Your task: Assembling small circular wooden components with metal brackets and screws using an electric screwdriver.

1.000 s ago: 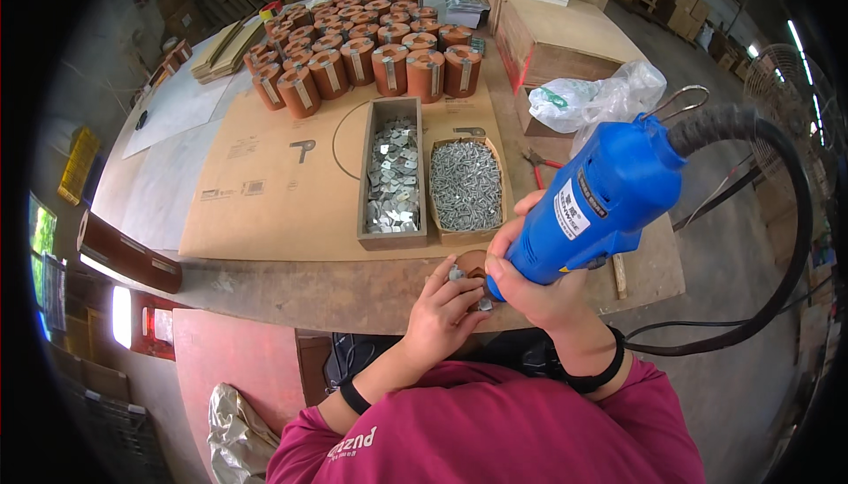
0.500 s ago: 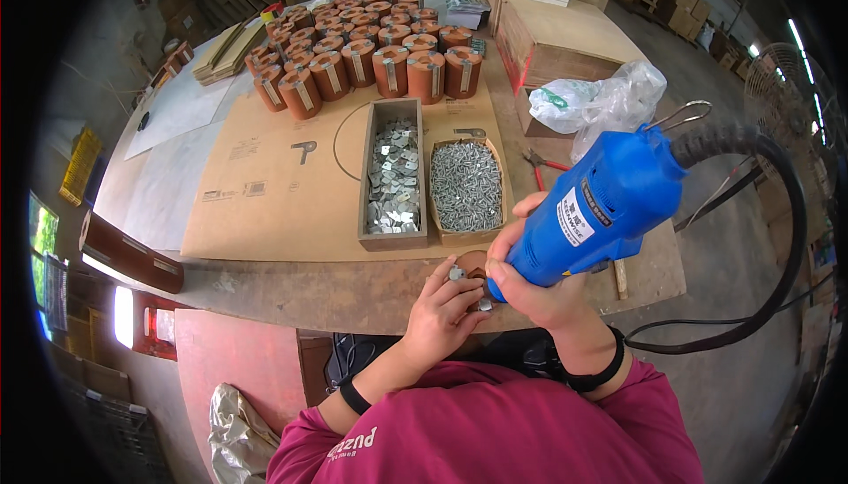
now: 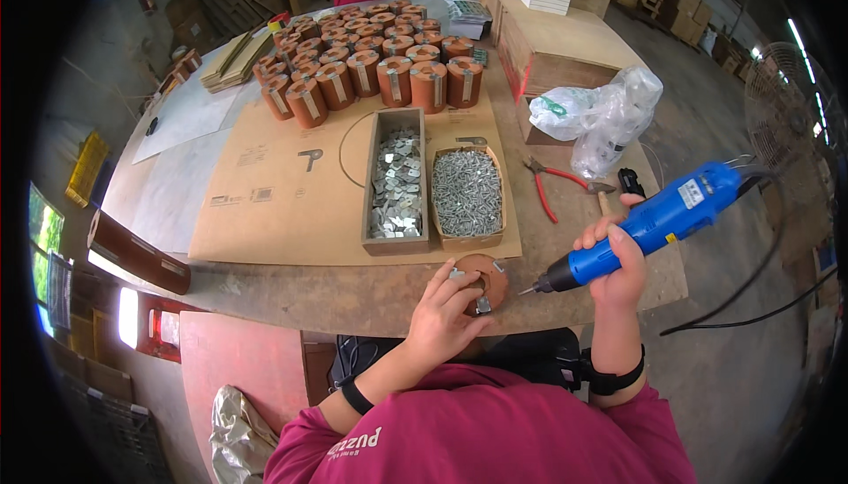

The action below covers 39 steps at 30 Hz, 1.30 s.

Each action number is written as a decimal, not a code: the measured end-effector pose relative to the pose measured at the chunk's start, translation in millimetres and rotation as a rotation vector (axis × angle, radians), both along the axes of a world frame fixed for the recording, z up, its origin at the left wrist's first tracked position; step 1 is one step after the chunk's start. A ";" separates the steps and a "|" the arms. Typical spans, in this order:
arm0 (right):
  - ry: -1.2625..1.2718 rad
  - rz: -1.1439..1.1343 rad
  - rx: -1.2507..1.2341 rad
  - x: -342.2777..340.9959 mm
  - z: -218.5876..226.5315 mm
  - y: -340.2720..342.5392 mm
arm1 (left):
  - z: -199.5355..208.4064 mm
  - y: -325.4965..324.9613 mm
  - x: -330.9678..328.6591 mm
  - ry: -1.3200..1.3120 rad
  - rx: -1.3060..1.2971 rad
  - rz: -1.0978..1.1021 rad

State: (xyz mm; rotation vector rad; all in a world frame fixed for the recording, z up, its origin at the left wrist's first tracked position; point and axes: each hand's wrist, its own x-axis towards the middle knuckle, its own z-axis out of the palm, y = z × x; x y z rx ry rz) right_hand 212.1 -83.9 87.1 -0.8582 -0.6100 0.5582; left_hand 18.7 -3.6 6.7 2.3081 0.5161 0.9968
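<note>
Your left grip (image 3: 450,312) rests fingers-down on a brown round coil part (image 3: 481,279) lying flat at the near edge of the desk (image 3: 291,285), directly in front of you. The fingers close loosely over its left rim, pinning it rather than lifting it. A small metal tab shows at the part's near side.

Your right grip (image 3: 618,263) is wrapped fully around the barrel of a blue electric screwdriver (image 3: 649,223), clear of the desk surface. The tool's long axis runs from upper right, where its cable leaves, down to lower left, where the bit tip (image 3: 526,291) points. The tip sits just to the right of the coil part, near but not touching it. The part therefore lies leftward of the bit, along the tool's axis, and the left hand is the one on it.

Beyond the part, on a cardboard sheet (image 3: 265,210), stand two open boxes side by side: metal plates (image 3: 395,185) on the left, screws (image 3: 465,192) on the right. Red-handled pliers (image 3: 552,188) lie to their right. Rows of finished coils (image 3: 371,64) fill the far side.
</note>
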 end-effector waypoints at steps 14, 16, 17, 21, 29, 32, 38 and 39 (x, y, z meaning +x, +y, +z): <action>0.485 0.014 -0.305 41.8 -114.6 -1.8 | 4.0 2.9 -2.7 0.030 -0.008 -0.084; 0.509 0.004 -0.401 42.9 -124.9 0.3 | 3.7 4.0 -4.1 0.056 0.004 -0.107; 0.511 0.007 -0.399 43.6 -127.4 1.4 | 7.3 4.2 -4.9 0.057 0.006 -0.105; 0.500 0.033 -0.393 44.5 -130.6 5.1 | 15.2 13.6 -14.7 0.028 -0.288 -0.020; 0.504 0.024 -0.454 37.2 -121.1 16.6 | 1.7 32.6 -15.8 0.085 -0.378 0.104; 0.450 0.060 -0.467 32.7 -120.1 21.8 | 0.6 33.5 -11.8 0.087 -0.556 0.114; 0.444 0.097 -0.551 24.4 -129.1 25.6 | -0.7 47.1 -10.0 0.167 -0.815 0.029; 0.430 0.100 -0.561 23.1 -131.3 26.3 | -1.5 49.5 -9.9 0.169 -0.820 0.032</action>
